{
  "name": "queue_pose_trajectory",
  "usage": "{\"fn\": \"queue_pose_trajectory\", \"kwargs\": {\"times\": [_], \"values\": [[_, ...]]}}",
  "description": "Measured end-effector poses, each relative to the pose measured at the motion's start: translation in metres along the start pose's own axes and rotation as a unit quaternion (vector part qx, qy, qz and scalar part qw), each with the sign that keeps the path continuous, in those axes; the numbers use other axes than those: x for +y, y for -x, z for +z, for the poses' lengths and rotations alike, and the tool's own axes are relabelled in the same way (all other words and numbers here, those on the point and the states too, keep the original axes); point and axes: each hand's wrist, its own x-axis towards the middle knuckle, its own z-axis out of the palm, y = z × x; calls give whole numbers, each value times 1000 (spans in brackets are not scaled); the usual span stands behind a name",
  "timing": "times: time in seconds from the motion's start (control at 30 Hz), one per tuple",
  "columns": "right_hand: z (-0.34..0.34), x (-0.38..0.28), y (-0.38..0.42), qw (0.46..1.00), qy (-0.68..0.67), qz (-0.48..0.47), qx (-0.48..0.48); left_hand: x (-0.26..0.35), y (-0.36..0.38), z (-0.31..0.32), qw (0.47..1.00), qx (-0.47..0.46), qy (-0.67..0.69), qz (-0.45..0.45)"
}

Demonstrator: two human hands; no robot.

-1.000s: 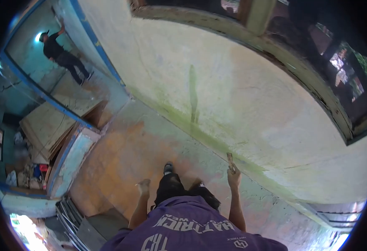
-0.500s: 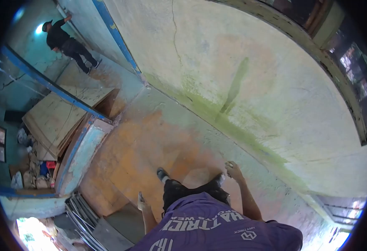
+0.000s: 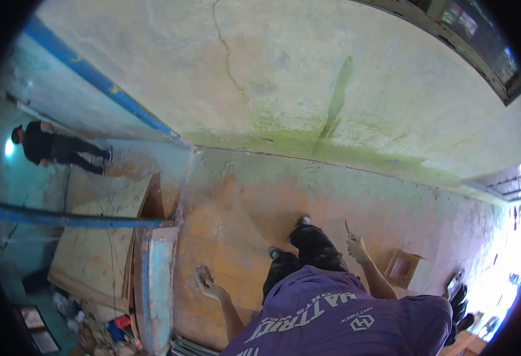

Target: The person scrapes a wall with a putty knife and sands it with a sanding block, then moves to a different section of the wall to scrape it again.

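My right hand [image 3: 358, 249] is closed around the lower end of a small thin-bladed tool [image 3: 348, 226] that points up and away from me. Its exact kind is too small to make out. My left hand [image 3: 213, 288] is held out over the orange-brown floor, fingers curled round a greyish-brown object [image 3: 202, 273] that I cannot identify. Neither hand touches the wall [image 3: 284, 83], which has a green lower band and a darker green streak [image 3: 339, 95].
An open wooden box [image 3: 402, 268] lies on the floor right of my right hand. Leaning boards [image 3: 91, 258] and a blue-edged low partition [image 3: 161, 279] stand left. A person in black [image 3: 53, 145] is beyond the blue post [image 3: 103, 83]. Metal strips [image 3: 189, 346] lie below.
My view has turned, so the wall now runs more level and the wooden box has come into view. The blade in my right hand now shows. The other person's raised arm has come down.
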Motion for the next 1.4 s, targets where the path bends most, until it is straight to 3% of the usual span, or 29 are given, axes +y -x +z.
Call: {"fn": "queue_pose_trajectory", "kwargs": {"times": [0.1, 0.17, 0.2, 0.23, 0.27, 0.33, 0.4, 0.47, 0.53, 0.57, 0.67, 0.73, 0.77, 0.8, 0.87, 0.9, 0.97, 1.03, 1.1, 1.23, 1.33, 1.4], "values": [[23, -26, -4, 1000, -19, 4, 21, -13, -64, 51, 996, -70, 14, 57], [40, -50, -15, 999, -42, -7, 24, -33, -82, 100, 966, -83, -99, 225], [52, -66, -30, 998, -58, -17, 25, -14, -82, 133, 935, -81, -151, 310], [68, -72, -59, 997, -52, -46, 27, 1, -71, 164, 896, -137, -165, 388], [82, -69, -79, 997, -41, -66, 25, 73, -35, 207, 860, -239, -161, 422], [114, -121, -95, 996, -90, -16, 12, 150, 15, 265, 818, -416, -126, 377], [147, -175, -107, 992, -120, -29, 5, 128, 33, 287, 831, -520, -40, 194], [174, -220, -111, 979, -175, -103, -17, 112, 40, 302, 822, -566, -13, 56], [205, -257, -119, 961, -201, -188, -19, 100, 24, 325, 798, -601, -8, 34], [218, -265, -125, 951, -212, -226, -21, 92, 14, 333, 788, -612, -18, 74], [250, -275, -161, 897, 70, -416, 135, 37, -22, 342, 771, -614, -90, 145], [271, -297, -159, 902, 76, -373, 203, 4, -48, 352, 771, -606, -113, 161], [281, -309, -161, 902, 82, -354, 234, 1, -54, 353, 778, -609, -107, 114], [291, -313, -171, 887, 84, -381, 249, -2, -61, 353, 784, -609, -100, 68], [305, -317, -192, 856, 91, -422, 284, -47, -81, 340, 764, -615, -131, 142], [315, -323, -199, 854, 89, -417, 299, -61, -87, 332, 763, -626, -127, 101], [334, -329, -224, 849, 115, -424, 292, -59, -109, 337, 718, -631, -153, 249], [351, -372, -262, 750, 198, -484, 405, -110, -115, 331, 733, -645, -140, 164], [354, -450, -275, 735, 170, -498, 428, -142, -132, 304, 732, -649, -169, 117], [367, -426, -296, 708, 124, -518, 463, -170, -140, 295, 780, -607, -150, 33], [358, -439, -303, 712, 137, -515, 457, -187, -143, 283, 783, -603, -154, -14], [357, -460, -302, 681, 115, -553, 467, -201, -141, 279, 774, -606, -176, -47]]}}
